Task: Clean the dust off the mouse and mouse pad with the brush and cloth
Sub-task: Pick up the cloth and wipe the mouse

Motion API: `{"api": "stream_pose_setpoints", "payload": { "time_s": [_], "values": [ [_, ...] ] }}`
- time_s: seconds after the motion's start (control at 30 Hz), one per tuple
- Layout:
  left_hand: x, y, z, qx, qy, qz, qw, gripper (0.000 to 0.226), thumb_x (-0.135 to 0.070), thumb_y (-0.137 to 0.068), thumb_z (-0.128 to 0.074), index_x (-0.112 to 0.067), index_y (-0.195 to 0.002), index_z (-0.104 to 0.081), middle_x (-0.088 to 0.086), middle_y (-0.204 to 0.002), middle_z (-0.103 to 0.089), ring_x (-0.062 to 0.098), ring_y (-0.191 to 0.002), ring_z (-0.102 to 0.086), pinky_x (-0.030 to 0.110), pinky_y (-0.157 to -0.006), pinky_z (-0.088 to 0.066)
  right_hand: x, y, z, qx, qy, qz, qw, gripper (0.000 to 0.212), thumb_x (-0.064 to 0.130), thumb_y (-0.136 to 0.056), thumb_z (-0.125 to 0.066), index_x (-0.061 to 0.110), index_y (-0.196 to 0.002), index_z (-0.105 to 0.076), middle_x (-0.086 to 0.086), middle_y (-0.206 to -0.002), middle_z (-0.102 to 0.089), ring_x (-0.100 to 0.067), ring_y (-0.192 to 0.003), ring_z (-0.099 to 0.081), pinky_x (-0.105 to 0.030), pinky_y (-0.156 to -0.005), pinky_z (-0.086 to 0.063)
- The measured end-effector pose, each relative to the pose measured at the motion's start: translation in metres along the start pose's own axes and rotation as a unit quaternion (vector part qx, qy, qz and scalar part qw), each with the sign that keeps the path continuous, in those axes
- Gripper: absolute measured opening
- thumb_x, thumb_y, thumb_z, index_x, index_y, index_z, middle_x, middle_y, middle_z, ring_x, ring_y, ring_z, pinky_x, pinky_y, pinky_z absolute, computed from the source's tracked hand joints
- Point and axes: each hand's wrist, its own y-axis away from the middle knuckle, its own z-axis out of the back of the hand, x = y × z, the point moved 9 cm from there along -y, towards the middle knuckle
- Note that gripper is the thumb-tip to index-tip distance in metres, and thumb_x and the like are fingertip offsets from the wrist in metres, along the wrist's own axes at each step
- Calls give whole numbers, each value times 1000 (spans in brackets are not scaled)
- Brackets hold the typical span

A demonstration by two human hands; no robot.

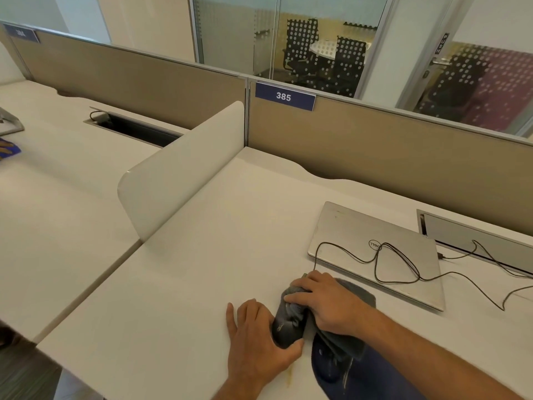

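Wiping is in hand: the grey cloth (297,310) is bunched under the right hand (326,301), whose fingers are curled over it and press it onto the mouse (287,327). The mouse, dark and largely covered, is steadied from the left by the left hand (259,339), which lies flat on the surface (187,284) with fingers fairly straight and the thumb hooked round the near end of the mouse; whether that counts as a real grip cannot be told for certain, but the mouse is touched and braced by it.

The mouse is held at the near right of the surface, at the left edge of the dark blue pad (340,368), part of which is hidden under the cloth and the right forearm. The mouse cable (398,267) is seen running far and right across the closed laptop (375,249).

No brush is seen anywhere in view, so it cannot be said whether the brushing has been done. The task is judged to be somewhere in its middle: the cloth step on the mouse is under way, while the pad is judged not yet wiped, since it is still partly lain upon by cloth and arm. Dust itself is too fine to be made out, so cleanliness cannot be confirmed.
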Motion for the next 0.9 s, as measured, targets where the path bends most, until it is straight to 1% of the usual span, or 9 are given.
{"api": "stream_pose_setpoints", "payload": {
  "time_s": [0.1, 0.23, 0.33, 0.43, 0.5, 0.57, 0.73, 0.83, 0.9],
  "values": [
    [2, 0, -1, -1, -3, 0, 1000, 61, -75, -51, -67, -26, -77, -43, -11, -91, -40, 21, -106, -51, 61, -116, -21, -14, -5, 3, 14, 41, -28, 999, 64, 14, -82, -48, 35, -142, -43, 3, -148, -39, -23, -130, -31, -38, -108, -25],
    [4, -1, -4, 0, -10, 0, 1000, 62, -78, -51, -66, -27, -77, -42, -11, -91, -39, 19, -103, -50, 61, -115, -21, -22, -10, 6, 20, 64, -41, 997, 63, 13, -82, -49, 36, -140, -44, 2, -148, -38, -24, -129, -31, -38, -106, -25],
    [4, -1, -3, -10, -6, -2, 1000, 62, -78, -50, -67, -28, -76, -41, -11, -90, -38, 18, -101, -49, 61, -115, -22, -19, -6, 15, -8, 3, -41, 999, 61, 12, -83, -47, 39, -137, -47, 8, -147, -39, -20, -129, -32, -35, -110, -25],
    [2, -1, 0, -22, -2, -6, 1000, 61, -76, -49, -67, -28, -74, -41, -11, -90, -39, 18, -100, -50, 62, -113, -25, -2, 5, 12, -12, -33, -3, 999, 60, 14, -80, -45, 42, -132, -49, 13, -145, -41, -15, -126, -33, -32, -106, -27],
    [0, -1, 1, -23, -8, -10, 1000, 59, -75, -50, -66, -27, -75, -41, -11, -89, -40, 17, -100, -51, 63, -112, -28, 7, 8, 6, 5, -4, 11, 1000, 60, 17, -77, -48, 42, -132, -48, 11, -144, -40, -17, -123, -34, -34, -101, -30],
    [0, -1, 0, -19, -11, -8, 1000, 59, -76, -51, -66, -27, -75, -42, -11, -90, -40, 18, -100, -51, 63, -113, -26, 8, 6, 6, 10, 28, 10, 999, 61, 18, -76, -50, 40, -133, -49, 7, -144, -41, -20, -123, -34, -37, -99, -31],
    [2, -1, -1, -10, -7, -2, 1000, 60, -77, -51, -66, -27, -77, -43, -11, -90, -40, 17, -102, -49, 60, -116, -22, -9, 1, 6, 20, 72, -25, 997, 63, 16, -77, -51, 37, -137, -46, 2, -146, -39, -25, -126, -33, -42, -102, -28],
    [2, -1, -3, 2, -10, 2, 1000, 61, -78, -52, -64, -27, -78, -44, -11, -91, -39, 16, -102, -47, 57, -118, -17, -15, -6, 9, 30, 92, -32, 995, 61, 16, -79, -51, 36, -137, -47, 0, -145, -39, -26, -127, -33, -43, -101, -25],
    [4, -2, -5, 10, -13, 5, 1000, 62, -80, -52, -63, -28, -79, -44, -11, -93, -39, 15, -104, -46, 56, -119, -15, -15, -10, 12, 29, 106, -34, 993, 58, 16, -80, -50, 35, -135, -49, 0, -143, -41, -27, -124, -35, -43, -100, -26]
  ]
}}
